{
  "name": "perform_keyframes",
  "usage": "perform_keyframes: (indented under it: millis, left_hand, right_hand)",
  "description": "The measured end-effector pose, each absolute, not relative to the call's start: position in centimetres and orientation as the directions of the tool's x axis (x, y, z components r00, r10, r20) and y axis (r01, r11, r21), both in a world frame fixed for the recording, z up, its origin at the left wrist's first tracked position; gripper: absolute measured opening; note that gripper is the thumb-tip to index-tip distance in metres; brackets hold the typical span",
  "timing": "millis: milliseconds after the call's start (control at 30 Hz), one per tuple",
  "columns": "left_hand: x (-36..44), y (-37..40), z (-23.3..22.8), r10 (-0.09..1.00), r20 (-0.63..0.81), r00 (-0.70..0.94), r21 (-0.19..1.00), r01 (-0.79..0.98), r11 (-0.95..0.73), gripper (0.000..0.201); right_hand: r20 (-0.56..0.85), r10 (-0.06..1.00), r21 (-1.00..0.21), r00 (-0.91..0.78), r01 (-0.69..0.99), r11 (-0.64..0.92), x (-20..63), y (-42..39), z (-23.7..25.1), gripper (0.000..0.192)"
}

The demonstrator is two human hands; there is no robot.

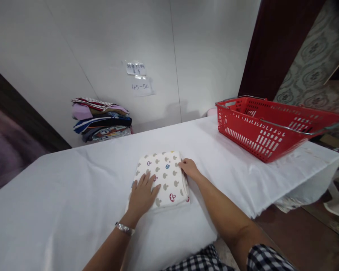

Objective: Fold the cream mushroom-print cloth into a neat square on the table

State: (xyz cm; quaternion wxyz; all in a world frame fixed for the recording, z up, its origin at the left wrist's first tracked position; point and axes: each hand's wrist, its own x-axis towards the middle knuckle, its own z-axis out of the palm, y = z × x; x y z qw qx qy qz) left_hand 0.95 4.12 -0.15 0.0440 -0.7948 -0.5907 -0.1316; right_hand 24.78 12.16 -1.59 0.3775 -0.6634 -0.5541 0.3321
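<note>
A folded white cloth (166, 177) with a print of grey, red and blue mushrooms lies flat on the white-covered table in front of me. My left hand (142, 194) rests on its left side, palm down with the fingers spread. At the right edge of the cloth, my right hand (188, 167) has its fingers closed on the folded layers. The fingertips of the right hand are partly hidden.
A red plastic basket (243, 128) with metal handles stands at the table's right end. Folded clothes (103, 119) are stacked beyond the far edge at left. Paper labels (141, 86) are stuck on the wall. The white tablecloth (73, 203) has some wrinkles.
</note>
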Motion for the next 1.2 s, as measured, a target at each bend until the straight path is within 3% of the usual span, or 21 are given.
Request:
perform_keyframes:
  millis: [233,533,900,1200]
  left_hand:
    - [2.0,4.2,1.0,0.955,0.158,0.253,0.097,0.958,-0.269,0.049]
    - [7.9,1.6,0.3,0.772,0.150,0.618,0.108,0.766,-0.634,0.064]
    - [7.8,1.0,-0.1,0.731,0.224,0.644,0.007,0.749,-0.662,0.060]
    - [7.9,0.3,-0.2,0.667,0.196,0.719,-0.033,0.684,-0.728,0.054]
  right_hand:
    - [-0.010,0.985,-0.822,0.169,0.559,-0.104,24.7,13.4,-1.3,0.022]
    - [-0.005,0.984,-0.808,0.175,0.580,-0.107,24.5,16.7,-1.0,0.020]
    - [0.068,0.987,-0.836,0.144,0.548,-0.022,24.5,17.9,-2.1,0.018]
    - [0.160,0.981,-0.788,0.112,0.613,0.058,24.3,18.2,-2.1,0.020]
